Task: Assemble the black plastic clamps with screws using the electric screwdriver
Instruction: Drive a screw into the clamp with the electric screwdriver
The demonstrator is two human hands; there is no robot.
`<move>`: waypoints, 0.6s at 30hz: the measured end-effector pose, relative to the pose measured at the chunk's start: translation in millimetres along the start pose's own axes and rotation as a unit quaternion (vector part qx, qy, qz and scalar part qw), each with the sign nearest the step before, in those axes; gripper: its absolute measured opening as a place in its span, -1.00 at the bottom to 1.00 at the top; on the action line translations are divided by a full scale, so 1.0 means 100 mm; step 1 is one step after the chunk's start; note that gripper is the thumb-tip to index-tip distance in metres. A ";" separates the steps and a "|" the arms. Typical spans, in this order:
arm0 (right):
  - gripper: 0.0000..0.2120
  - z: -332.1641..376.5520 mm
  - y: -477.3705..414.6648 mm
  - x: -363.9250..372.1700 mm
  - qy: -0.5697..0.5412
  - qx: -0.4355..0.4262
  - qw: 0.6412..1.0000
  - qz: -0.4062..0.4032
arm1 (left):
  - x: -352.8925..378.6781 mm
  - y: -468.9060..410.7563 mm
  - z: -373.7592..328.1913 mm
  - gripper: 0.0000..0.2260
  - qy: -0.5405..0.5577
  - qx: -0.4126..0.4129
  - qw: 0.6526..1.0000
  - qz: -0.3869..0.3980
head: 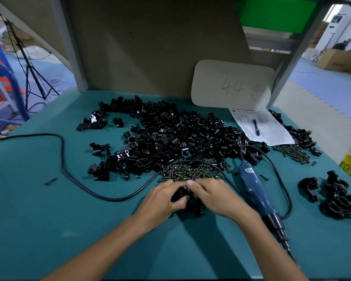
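Resting low in the centre of the frame, the left hand (164, 201) and right hand (213, 197) are brought together on one black clamp (179, 194). The left hand's fingers are curled round the clamp from below and the side. The right hand's fingers are bent down over its top, with the fingertips meeting those of the left. Whether a screw is also pinched there cannot be told. The clamp is held just above the bench (39, 209), at the near edge of a heap of screws (188, 171).

A large heap of loose clamp parts (180, 134) is spread across the middle of the frame, behind the screws. The screwdriver (257, 189) is laid flat just right of the right hand, untouched, its tip toward the lower right. Its cable (69, 175) is looped over the screws and off to the left edge. A second lot of screws (294, 153) is seen at right, near a paper (272, 136) with a pen (255, 126) on it. A group of clamps (340, 197) is set apart at far right. One stray screw (50, 181) lies at left.
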State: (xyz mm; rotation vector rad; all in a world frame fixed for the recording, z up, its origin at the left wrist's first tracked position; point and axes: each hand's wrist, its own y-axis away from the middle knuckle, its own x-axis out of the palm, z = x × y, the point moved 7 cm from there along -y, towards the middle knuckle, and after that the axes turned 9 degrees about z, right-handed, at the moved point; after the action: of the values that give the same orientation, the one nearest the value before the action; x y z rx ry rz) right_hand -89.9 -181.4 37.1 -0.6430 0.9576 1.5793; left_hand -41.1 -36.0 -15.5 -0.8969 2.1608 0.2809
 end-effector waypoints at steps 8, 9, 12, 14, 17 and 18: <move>-0.39 -1.33 0.72 -0.54 0.104 0.312 0.938 -0.108 | -0.07 0.02 -0.13 -0.66 -0.083 -0.011 0.996 -0.030; -0.41 -1.38 0.74 -0.49 0.068 0.316 0.941 -0.101 | -0.06 0.02 -0.15 -0.65 -0.093 -0.011 0.995 -0.026; -0.47 -1.38 0.78 -0.51 -0.049 0.264 0.952 -0.149 | -0.06 0.05 -0.15 -0.64 -0.105 -0.016 0.994 -0.022; -0.53 -1.33 0.78 -0.58 -0.231 0.187 0.935 -0.195 | -0.06 0.06 -0.16 -0.63 -0.105 -0.013 0.994 -0.021; -0.51 -1.24 0.67 -0.61 -0.528 0.073 0.816 -0.225 | -0.06 0.01 -0.19 -0.55 -0.118 -0.006 0.993 -0.017; -0.56 -1.18 0.60 -0.59 -0.604 0.033 0.765 -0.221 | -0.07 -0.03 -0.20 -0.53 -0.129 -0.005 0.991 -0.015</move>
State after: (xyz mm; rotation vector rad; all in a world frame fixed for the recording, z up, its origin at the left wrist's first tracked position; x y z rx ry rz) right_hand -145.6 -314.8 38.1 0.2649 -0.1385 1.1464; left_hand -47.2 -43.3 3.2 -0.8483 1.9067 0.3714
